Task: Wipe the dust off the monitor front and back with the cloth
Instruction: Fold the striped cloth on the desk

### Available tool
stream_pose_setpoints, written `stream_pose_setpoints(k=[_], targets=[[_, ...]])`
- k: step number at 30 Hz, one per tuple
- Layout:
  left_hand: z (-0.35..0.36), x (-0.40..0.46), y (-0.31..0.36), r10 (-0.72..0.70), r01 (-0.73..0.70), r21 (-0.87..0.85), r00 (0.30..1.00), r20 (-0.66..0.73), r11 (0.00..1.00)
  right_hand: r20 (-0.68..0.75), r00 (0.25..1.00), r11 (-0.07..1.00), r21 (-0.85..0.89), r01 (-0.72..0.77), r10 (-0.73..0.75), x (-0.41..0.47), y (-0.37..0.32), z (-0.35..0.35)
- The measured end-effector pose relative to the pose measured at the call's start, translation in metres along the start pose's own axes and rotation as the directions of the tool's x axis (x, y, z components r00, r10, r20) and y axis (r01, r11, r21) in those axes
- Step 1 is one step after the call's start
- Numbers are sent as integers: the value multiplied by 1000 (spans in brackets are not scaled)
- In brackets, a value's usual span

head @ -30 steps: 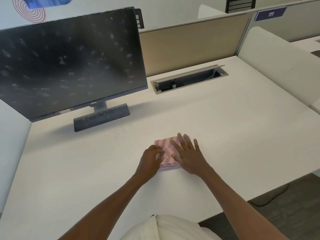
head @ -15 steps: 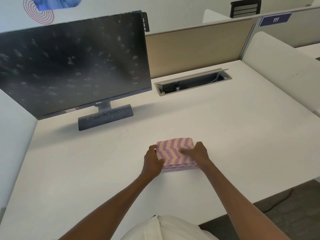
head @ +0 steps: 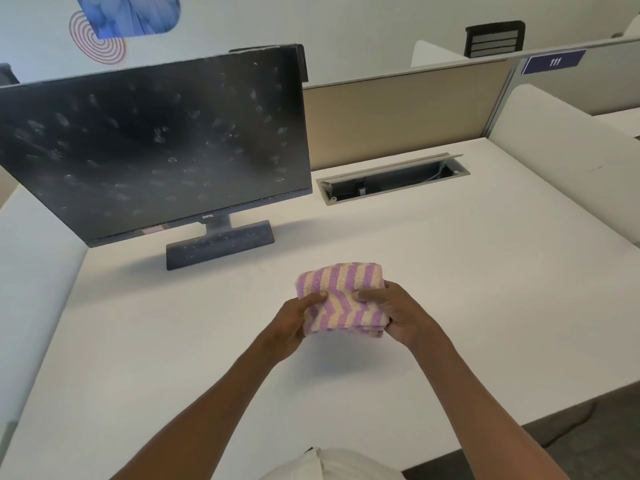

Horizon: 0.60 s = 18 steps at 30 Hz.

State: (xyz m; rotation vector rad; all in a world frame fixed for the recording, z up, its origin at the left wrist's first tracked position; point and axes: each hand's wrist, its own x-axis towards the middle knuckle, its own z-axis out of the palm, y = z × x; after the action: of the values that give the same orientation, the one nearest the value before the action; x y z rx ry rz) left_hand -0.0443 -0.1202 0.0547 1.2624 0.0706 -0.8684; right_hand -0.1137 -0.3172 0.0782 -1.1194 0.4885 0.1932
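A black monitor (head: pixel 156 147) stands at the back left of the white desk (head: pixel 450 289), its screen speckled with dusty smudges and its flat base (head: pixel 221 244) dusty too. Its back is hidden. A folded cloth (head: pixel 343 289) with purple and cream zigzag stripes is held just above the desk in front of me. My left hand (head: pixel 294 327) grips its left edge with the thumb on top. My right hand (head: pixel 398 313) grips its right edge, thumb over the top and fingers underneath.
An open cable tray slot (head: pixel 391 178) is set into the desk right of the monitor. A beige partition (head: pixel 398 112) runs along the back, and white side dividers (head: pixel 561 150) flank the desk. A dark chair back (head: pixel 493 38) shows beyond the partition.
Both hands went from lying on the folded cloth on the desk to gripping its edges and lifting it off the surface. The view has tilted up slightly.
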Motion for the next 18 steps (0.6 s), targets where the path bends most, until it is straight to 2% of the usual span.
stream_pose_setpoints(k=[7, 14, 18], targets=[[-19, -18, 34, 182, -166, 191, 981, -70, 967, 68, 997, 997, 74, 16, -21, -2, -9, 32], [-52, -39, 64, 115, -116, 175, 993, 19, 978, 44, 999, 998, 65, 19, -21, 1, -13, 83], [-69, -51, 82, 120, -132, 170, 990, 78, 977, 99, 994, 995, 98, 35, -45, -2, -24, 109]])
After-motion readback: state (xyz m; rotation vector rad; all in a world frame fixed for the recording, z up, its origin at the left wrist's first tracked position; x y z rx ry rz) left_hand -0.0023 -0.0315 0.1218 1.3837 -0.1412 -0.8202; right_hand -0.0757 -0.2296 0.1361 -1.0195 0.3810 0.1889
